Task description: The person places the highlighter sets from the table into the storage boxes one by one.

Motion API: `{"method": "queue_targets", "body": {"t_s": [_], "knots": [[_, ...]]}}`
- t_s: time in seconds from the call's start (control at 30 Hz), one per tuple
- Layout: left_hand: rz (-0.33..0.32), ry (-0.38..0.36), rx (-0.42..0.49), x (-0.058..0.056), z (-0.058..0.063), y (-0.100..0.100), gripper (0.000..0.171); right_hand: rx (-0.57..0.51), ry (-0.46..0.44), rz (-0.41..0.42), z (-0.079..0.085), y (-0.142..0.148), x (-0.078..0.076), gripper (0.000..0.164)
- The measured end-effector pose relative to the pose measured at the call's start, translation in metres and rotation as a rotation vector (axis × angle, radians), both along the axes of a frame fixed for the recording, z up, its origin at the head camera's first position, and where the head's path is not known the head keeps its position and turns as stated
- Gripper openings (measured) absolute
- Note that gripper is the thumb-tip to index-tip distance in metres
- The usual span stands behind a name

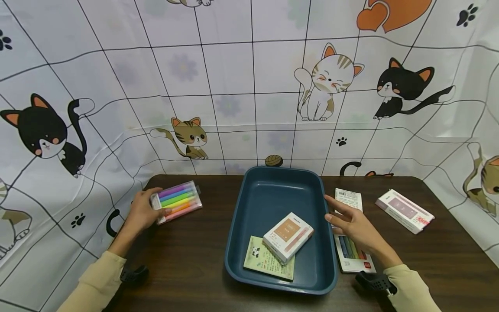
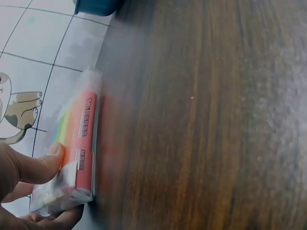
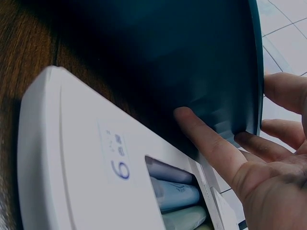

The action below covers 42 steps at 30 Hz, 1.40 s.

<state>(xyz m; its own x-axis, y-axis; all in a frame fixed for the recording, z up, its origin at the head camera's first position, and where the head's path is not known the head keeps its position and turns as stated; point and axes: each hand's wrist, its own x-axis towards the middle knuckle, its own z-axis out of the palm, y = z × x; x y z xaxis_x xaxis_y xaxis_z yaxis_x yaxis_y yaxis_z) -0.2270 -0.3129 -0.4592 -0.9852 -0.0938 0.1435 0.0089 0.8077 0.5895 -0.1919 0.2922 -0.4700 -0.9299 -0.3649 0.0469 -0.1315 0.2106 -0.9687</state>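
My left hand (image 1: 143, 211) grips a clear plastic pack of rainbow-coloured markers (image 1: 180, 199) at the table's left side, the thumb (image 2: 48, 165) lying over its near end. In the middle stands a deep blue rectangular tray (image 1: 288, 195). Inside it a white box with a tan panel (image 1: 288, 236) leans over part of a light green packet (image 1: 263, 262). At the tray's right side my right hand (image 1: 356, 227) has its fingers extended, touching the outer wall (image 3: 168, 48) and rim. Beneath that hand lies a white windowed box of coloured pens (image 3: 105, 158), partly hidden in the head view.
Behind the right hand lies a white box with printed text (image 1: 348, 198). Another white box with a mauve panel (image 1: 405, 211) is farther right on the dark wooden table (image 1: 187, 260). A cat-patterned cloth (image 1: 234, 78) hangs behind the table's far edge.
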Motion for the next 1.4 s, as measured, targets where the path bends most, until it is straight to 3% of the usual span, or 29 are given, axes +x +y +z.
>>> {"method": "queue_targets", "body": {"t_s": [0.3,0.5,0.6,0.93,1.4], "knots": [[0.021,-0.071,0.158,0.005,0.0,-0.007,0.078,-0.008,-0.006,-0.008,-0.001,-0.001,0.0,0.066],[0.007,-0.183,0.393,0.009,0.004,-0.009,0.08,-0.007,-0.01,-0.01,-0.002,0.0,0.0,0.067],[0.002,-0.216,0.466,0.012,0.007,-0.008,0.081,-0.002,-0.012,-0.01,-0.002,0.0,0.0,0.067],[0.004,-0.278,0.592,0.015,0.014,-0.003,0.082,-0.014,-0.017,-0.002,-0.002,0.001,-0.001,0.067],[-0.092,-0.242,0.658,0.011,0.039,0.017,0.084,-0.011,0.001,0.007,-0.001,0.001,-0.002,0.067]]}}
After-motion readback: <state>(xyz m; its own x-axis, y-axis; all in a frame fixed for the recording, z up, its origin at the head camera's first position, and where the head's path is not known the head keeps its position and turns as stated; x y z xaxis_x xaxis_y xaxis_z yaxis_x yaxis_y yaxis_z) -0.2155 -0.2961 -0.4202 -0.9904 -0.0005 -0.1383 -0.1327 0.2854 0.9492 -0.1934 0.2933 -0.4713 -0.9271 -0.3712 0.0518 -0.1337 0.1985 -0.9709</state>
